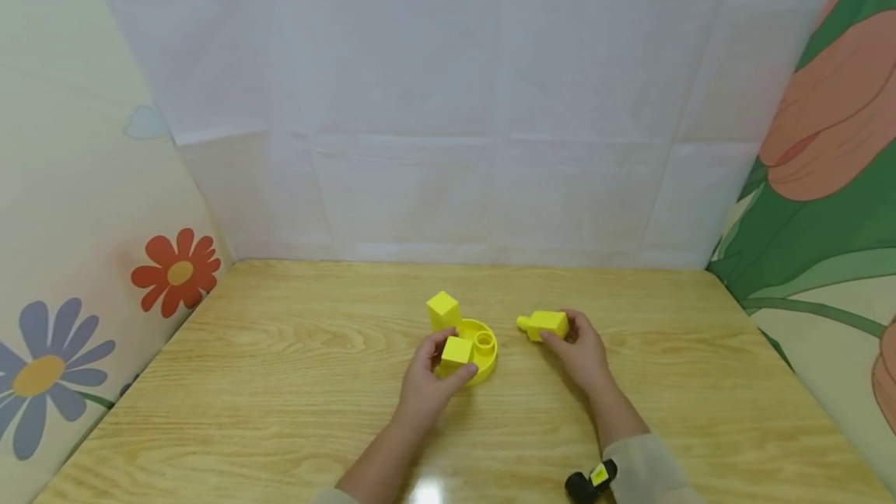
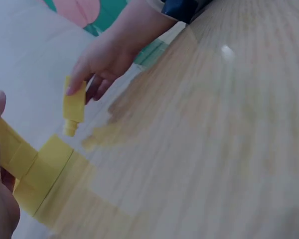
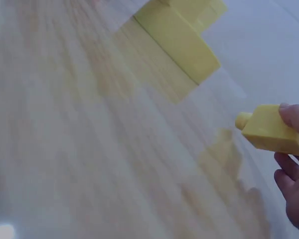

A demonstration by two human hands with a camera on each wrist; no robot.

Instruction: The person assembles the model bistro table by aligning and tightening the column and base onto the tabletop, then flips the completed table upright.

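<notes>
On a wood-grain tabletop (image 1: 280, 348), apparently mid-assembly
Left hand (image 1: 428, 382) grips boxy yellow block (image 1: 458, 351) on round yellow base (image 1: 491, 363); right hand (image 1: 585, 356) holds yellow pegged block (image 1: 549, 323) nearby, its peg (image 1: 523, 323) likely needing alignment with the empty socket (image 1: 484, 343)

Tray (image 1: 487, 367) on table (image 1: 280, 379), block (image 1: 547, 323) to its right

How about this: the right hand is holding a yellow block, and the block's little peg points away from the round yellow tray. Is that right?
Not quite: the little peg points toward the round yellow tray, as the head view shows. The right hand is indeed holding a yellow block.
</notes>
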